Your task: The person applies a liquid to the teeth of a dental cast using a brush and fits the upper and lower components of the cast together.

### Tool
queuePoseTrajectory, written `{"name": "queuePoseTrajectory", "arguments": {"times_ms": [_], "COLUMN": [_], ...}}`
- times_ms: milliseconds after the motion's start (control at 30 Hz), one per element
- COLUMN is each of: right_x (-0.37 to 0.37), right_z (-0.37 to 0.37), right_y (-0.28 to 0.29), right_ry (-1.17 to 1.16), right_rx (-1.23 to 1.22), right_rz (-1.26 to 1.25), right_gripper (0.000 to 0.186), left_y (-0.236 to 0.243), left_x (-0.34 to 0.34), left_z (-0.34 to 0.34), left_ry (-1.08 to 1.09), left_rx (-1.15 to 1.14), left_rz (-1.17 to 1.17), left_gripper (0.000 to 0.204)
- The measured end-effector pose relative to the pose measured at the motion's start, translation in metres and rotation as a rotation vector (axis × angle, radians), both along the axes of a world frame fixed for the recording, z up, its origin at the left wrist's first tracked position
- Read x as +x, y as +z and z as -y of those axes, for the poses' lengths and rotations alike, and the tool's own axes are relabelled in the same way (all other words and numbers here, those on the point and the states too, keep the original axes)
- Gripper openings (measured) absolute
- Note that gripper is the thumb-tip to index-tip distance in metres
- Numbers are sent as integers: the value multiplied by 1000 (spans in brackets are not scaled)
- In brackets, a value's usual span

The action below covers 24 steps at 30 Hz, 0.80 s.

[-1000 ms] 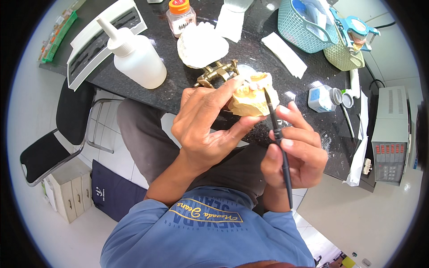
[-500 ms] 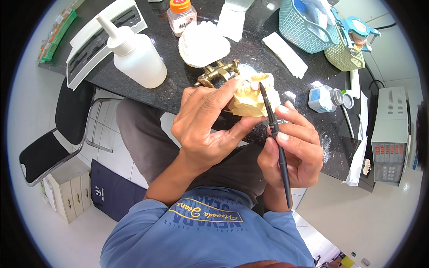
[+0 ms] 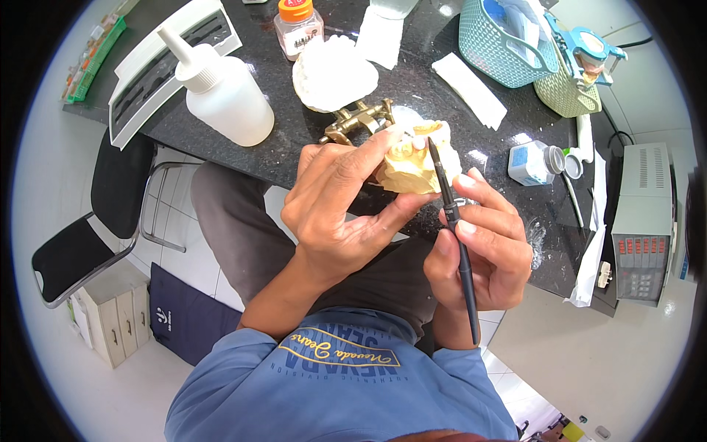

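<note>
Above my lap, my left hand (image 3: 335,199) grips a yellow plaster dental model (image 3: 409,173) with its teeth facing up, thumb on the near edge and fingers at the far left side. Pinched in my right hand (image 3: 482,250) is a slim black brush (image 3: 458,239), its dark tapered tip touching or just over the teeth on the model's right part. Several teeth look whitish, others yellow. A brass articulator (image 3: 359,121) shows just behind my left fingers; whether it joins the model is hidden.
On the dark tabletop stand a white squeeze bottle (image 3: 230,103), an orange-lidded jar (image 3: 298,33), a white plaster piece (image 3: 335,74), a folded tissue (image 3: 469,90), and an opened small bottle (image 3: 534,163). Baskets (image 3: 501,44) sit far right, a grey control unit (image 3: 642,221) beyond the right edge.
Hardly anything differs. The brush has shifted very slightly at the teeth, while my left hand keeps the model in the same place.
</note>
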State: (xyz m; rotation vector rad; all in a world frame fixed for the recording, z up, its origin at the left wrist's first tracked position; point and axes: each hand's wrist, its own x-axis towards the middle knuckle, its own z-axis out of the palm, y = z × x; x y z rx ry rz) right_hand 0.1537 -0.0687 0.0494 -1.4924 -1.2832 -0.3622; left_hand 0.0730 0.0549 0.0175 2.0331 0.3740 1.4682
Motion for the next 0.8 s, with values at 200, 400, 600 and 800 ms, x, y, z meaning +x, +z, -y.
{"name": "queuePoseTrajectory", "arguments": {"times_ms": [200,400,600,800], "right_x": [-1,0,0,1], "right_z": [-1,-1,-4,3], "right_y": [-1,-2,-3,-3], "right_ry": [1,-1,-18,-54], "right_rx": [34,32,109,47], "right_rz": [-31,-32,-38,5], "right_gripper": [20,20,25,23], "left_y": [1,0,1,-4], "left_x": [0,-1,-1,3], "left_z": [1,0,1,0], "left_ry": [-3,1,0,-7], "left_rx": [-10,-7,-13,2], "left_rz": [-7,-14,-20,20], "left_gripper": [53,53,54,56]}}
